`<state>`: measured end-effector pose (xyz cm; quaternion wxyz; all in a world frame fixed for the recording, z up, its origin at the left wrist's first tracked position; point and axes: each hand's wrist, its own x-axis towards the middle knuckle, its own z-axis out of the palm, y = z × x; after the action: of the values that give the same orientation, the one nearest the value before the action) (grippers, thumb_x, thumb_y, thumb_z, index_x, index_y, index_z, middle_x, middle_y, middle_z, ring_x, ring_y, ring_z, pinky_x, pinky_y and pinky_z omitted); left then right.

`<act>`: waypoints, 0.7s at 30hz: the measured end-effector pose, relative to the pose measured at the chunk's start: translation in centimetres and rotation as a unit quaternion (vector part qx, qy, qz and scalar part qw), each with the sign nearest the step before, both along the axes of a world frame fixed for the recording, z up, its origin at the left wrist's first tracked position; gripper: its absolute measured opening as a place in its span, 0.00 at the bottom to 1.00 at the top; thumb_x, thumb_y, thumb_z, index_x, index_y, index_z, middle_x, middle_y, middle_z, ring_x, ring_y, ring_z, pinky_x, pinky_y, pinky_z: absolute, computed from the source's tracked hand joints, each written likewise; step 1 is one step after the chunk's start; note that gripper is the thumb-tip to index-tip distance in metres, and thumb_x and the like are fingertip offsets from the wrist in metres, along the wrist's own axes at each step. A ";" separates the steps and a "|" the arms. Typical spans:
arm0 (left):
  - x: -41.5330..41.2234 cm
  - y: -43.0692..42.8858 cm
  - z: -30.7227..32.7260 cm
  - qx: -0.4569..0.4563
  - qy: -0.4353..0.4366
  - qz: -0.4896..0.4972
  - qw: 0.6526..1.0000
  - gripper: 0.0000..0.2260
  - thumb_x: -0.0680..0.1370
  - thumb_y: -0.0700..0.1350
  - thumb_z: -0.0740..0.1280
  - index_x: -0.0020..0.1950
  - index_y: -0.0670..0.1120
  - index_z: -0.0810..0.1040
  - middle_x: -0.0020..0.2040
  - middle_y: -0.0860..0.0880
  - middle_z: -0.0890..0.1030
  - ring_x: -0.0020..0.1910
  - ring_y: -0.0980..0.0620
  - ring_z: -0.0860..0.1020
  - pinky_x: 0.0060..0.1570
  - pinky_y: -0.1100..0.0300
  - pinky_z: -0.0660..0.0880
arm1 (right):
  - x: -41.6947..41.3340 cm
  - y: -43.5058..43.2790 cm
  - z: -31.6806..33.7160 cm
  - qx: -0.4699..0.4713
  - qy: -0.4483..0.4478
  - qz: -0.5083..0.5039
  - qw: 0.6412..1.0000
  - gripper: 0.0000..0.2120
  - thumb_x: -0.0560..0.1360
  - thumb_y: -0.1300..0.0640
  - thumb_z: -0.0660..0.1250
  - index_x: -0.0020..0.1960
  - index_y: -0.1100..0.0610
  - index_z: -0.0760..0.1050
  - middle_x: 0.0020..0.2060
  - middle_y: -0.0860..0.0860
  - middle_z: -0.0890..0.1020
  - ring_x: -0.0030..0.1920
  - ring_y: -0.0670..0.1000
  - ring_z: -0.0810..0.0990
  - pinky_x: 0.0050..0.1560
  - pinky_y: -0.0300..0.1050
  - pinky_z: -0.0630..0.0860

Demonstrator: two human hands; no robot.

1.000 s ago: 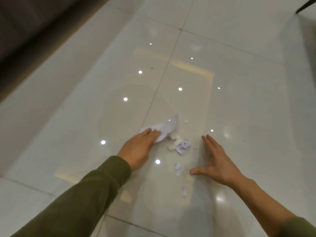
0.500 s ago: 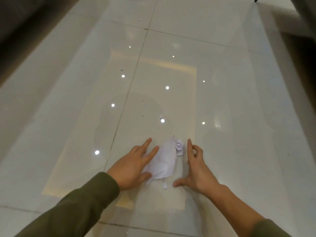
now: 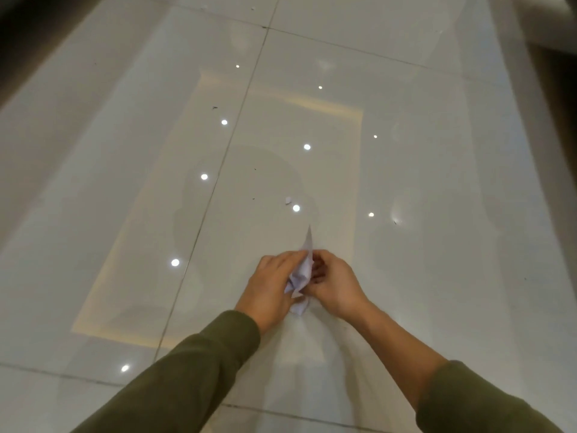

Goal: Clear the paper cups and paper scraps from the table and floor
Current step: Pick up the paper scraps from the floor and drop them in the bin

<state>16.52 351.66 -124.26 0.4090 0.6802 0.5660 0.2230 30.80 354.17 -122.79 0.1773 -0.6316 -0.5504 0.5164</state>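
A crumpled bunch of white paper scraps (image 3: 302, 273) is squeezed between my two hands just above the glossy floor. My left hand (image 3: 271, 287) curls around its left side and my right hand (image 3: 334, 284) curls around its right side. One pointed corner of paper sticks up past my fingers. A single tiny white scrap (image 3: 288, 200) lies on the tile farther ahead. No paper cup is in view.
The floor is pale, shiny tiles (image 3: 406, 182) with grout lines and reflected ceiling lights. A few dark specks (image 3: 214, 107) dot the tiles. Dark furniture edges show at the far left (image 3: 18, 32) and top right (image 3: 559, 57).
My hands swept together from either side of the scattered scraps. They now close around the gathered paper, which has bunched up between them.
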 end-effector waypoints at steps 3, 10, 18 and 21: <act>0.0 1.5 2.4 0.053 -0.036 0.056 0.996 0.23 0.71 0.36 0.71 0.66 0.46 0.74 0.62 0.48 0.76 0.61 0.49 0.72 0.63 0.60 0.68 | -0.9 2.1 2.4 0.028 0.026 -0.040 0.998 0.17 0.64 0.67 0.76 0.43 0.50 0.74 0.39 0.49 0.81 0.43 0.50 0.82 0.49 0.46 0.79; -3.6 5.1 14.6 0.123 -0.055 0.183 0.974 0.27 0.69 0.39 0.74 0.66 0.53 0.74 0.48 0.62 0.73 0.45 0.80 0.68 0.42 0.86 0.62 | -4.4 9.0 15.6 0.123 0.052 0.120 0.984 0.18 0.62 0.67 0.76 0.48 0.56 0.75 0.38 0.46 0.80 0.36 0.45 0.81 0.40 0.38 0.79; -10.9 0.7 27.9 0.172 0.026 0.274 0.946 0.24 0.68 0.39 0.75 0.62 0.55 0.76 0.48 0.61 0.78 0.44 0.73 0.74 0.40 0.81 0.68 | -13.1 7.3 26.5 0.177 0.157 0.235 0.943 0.20 0.62 0.66 0.77 0.51 0.56 0.74 0.40 0.45 0.80 0.40 0.44 0.81 0.38 0.32 0.78; -14.2 -3.2 32.3 0.170 0.033 0.316 0.933 0.27 0.68 0.39 0.75 0.65 0.53 0.75 0.54 0.58 0.78 0.50 0.66 0.75 0.48 0.76 0.69 | -16.9 4.3 30.8 0.181 0.194 0.279 0.923 0.20 0.62 0.65 0.77 0.52 0.57 0.76 0.41 0.45 0.82 0.40 0.43 0.82 0.38 0.32 0.78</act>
<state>2.30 348.50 -92.00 0.1770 0.5329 0.7183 0.4108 13.87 358.50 -92.04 0.2405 -0.2969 -0.7435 0.5488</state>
